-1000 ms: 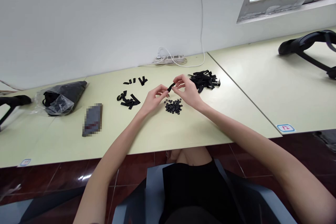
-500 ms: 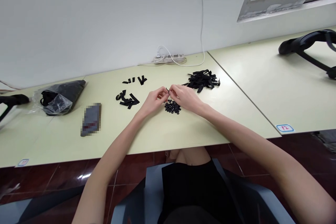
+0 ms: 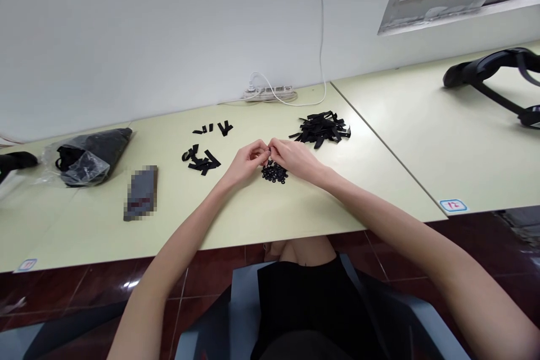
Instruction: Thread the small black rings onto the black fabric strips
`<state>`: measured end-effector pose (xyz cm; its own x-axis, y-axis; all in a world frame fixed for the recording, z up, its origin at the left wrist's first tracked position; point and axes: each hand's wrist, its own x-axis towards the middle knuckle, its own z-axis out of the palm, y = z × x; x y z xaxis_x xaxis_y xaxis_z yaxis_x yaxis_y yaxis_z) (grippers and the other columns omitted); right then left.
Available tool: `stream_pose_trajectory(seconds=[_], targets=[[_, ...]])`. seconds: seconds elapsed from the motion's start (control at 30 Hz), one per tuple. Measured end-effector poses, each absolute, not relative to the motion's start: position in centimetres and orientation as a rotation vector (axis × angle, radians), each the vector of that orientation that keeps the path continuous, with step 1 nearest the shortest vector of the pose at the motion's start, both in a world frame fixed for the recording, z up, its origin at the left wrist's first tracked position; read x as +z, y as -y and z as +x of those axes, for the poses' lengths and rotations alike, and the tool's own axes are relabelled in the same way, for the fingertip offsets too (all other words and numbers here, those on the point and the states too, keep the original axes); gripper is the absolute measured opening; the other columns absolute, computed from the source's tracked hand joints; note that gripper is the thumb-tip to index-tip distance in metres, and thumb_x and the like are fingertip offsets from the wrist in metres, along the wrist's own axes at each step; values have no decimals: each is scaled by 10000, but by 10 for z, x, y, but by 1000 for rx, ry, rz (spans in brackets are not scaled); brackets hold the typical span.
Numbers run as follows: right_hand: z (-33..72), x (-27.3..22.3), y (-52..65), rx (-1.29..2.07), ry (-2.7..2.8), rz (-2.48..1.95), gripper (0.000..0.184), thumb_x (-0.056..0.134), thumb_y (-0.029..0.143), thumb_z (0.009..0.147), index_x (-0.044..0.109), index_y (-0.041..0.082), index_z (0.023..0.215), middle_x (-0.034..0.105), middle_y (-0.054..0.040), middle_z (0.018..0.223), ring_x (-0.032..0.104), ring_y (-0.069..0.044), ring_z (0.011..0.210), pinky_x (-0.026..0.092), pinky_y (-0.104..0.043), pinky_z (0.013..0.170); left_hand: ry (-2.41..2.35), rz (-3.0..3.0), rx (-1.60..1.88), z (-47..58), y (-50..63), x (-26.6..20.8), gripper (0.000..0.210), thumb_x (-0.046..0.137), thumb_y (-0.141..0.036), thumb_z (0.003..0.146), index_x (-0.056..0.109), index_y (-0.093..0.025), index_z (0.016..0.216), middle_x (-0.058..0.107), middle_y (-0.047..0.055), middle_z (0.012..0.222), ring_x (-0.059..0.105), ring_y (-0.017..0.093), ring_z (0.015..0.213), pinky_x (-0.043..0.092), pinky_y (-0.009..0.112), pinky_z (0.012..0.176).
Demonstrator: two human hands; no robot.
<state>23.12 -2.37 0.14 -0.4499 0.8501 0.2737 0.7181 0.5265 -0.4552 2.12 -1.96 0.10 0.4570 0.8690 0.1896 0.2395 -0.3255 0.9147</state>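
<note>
My left hand (image 3: 248, 162) and my right hand (image 3: 293, 157) meet fingertip to fingertip above the table. Both are closed in a pinch around a small black piece (image 3: 269, 149), mostly hidden by the fingers; whether it is a strip, a ring or both, I cannot tell. Just below the fingertips lies a pile of small black rings (image 3: 275, 173). Beyond my right hand is a heap of short black fabric strips (image 3: 323, 128). Left of my left hand rests a smaller group of black strips (image 3: 205, 163), with several more pieces (image 3: 224, 128) behind it.
A pixelated dark flat object (image 3: 141, 192) lies on the pale table (image 3: 169, 236) to the left. Past it is a clear plastic bag with black material (image 3: 95, 157). A white power strip (image 3: 270, 93) with cables sits against the wall. A black framed object (image 3: 485, 76) stands far right.
The view has shifted slightly. A black end that stuck up between my fingertips shows less now, and the fingertips are pressed closer together.
</note>
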Motion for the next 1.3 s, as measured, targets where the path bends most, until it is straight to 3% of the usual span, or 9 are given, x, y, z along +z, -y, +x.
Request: stream_pose_trajectory(seconds=[0.33, 0.63, 0.8, 0.9, 0.97, 1.07, 1.13, 1.3], targets=[[231, -7, 19, 731, 2153, -1088, 197, 468, 193, 1091, 454, 265, 909, 758, -53, 922, 553, -185, 736, 354, -306, 716, -895, 1771, 900, 19, 16, 8, 401, 778, -599, 1009, 665, -222, 934, 664, 6, 778, 616, 167, 759, 513, 321, 782], [242, 8, 20, 681, 2226, -1069, 235, 521, 173, 1001, 541, 247, 779, 519, 34, 658, 418, -161, 631, 305, -330, 679, -995, 1661, 1001, 10, 7, 9, 365, 803, -563, 949, 673, -222, 949, 626, -10, 801, 613, 150, 757, 602, 341, 831], [247, 8, 21, 695, 2401, -987, 140, 573, 167, 1015, 675, 229, 941, 634, 19, 743, 518, -160, 676, 348, -320, 714, -1009, 1605, 1003, 4, 2, 6, 325, 799, -522, 958, 677, -222, 937, 593, -13, 812, 603, 153, 799, 606, 332, 845], [247, 3, 17, 567, 2293, -1047, 64, 627, 221, 1037, 649, 234, 1095, 659, 12, 830, 539, -175, 701, 370, -323, 711, -984, 1571, 946, 1, 2, 7, 328, 794, -526, 979, 689, -219, 929, 578, -8, 818, 605, 157, 803, 613, 345, 864], [247, 0, 14, 448, 2172, -1021, 140, 668, 260, 1040, 619, 241, 1169, 706, -47, 1022, 600, -210, 817, 436, -339, 753, -956, 1554, 870, 0, 4, 8, 351, 797, -546, 990, 696, -217, 919, 579, -1, 832, 614, 159, 804, 615, 350, 871], [246, -2, 13, 302, 2130, -871, 142, 642, 257, 1077, 637, 255, 1219, 708, -133, 1302, 651, -295, 1155, 527, -406, 941, -929, 1556, 769, 1, 7, 11, 387, 809, -585, 990, 708, -219, 919, 601, 10, 865, 624, 157, 798, 604, 340, 858], [246, -2, 13, 279, 2187, -796, 112, 585, 264, 1130, 679, 256, 1189, 742, -136, 1272, 645, -319, 1223, 532, -440, 1004, -924, 1565, 730, 2, 9, 12, 415, 813, -616, 979, 711, -219, 917, 619, 22, 883, 628, 163, 804, 595, 336, 835], [255, -2, 7, 338, 2305, -755, 197, 606, 280, 1152, 787, 241, 1085, 798, -120, 1083, 691, -310, 1067, 537, -429, 897, -1028, 1706, 657, -1, 6, 10, 427, 774, -626, 994, 725, -216, 886, 604, 25, 801, 519, 153, 691, 472, 306, 668]])
